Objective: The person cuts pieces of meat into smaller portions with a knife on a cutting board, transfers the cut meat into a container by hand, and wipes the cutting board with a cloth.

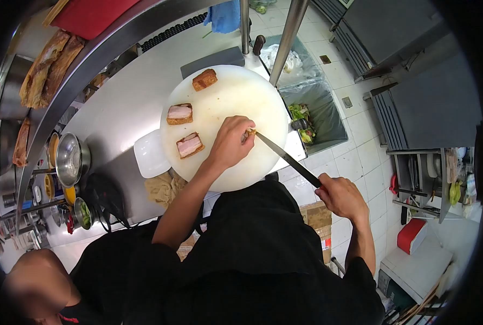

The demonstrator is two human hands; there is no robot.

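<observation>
On a round white cutting board (pixel 241 103), my left hand (pixel 232 142) has its fingers curled round a small brown piece of meat (pixel 251 131), mostly hidden by the fingers. The tip of a long knife (pixel 284 155) touches that piece. My right hand (pixel 341 196) is wrapped round the knife's dark handle, past the board's right edge. Three blocks of browned meat lie along the board's left side: one with its crust up (pixel 204 80), one showing pale layers (pixel 180 114), and another below it (pixel 190 145).
A white dish (pixel 151 154) and a crumpled tan cloth (pixel 164 188) are left of the board. Lined bins (pixel 328 119) stand at the right. Metal bowls (pixel 69 160) sit at the left. A metal shelf rail (pixel 98 49) crosses the upper left. A person (pixel 43 284) is at the lower left.
</observation>
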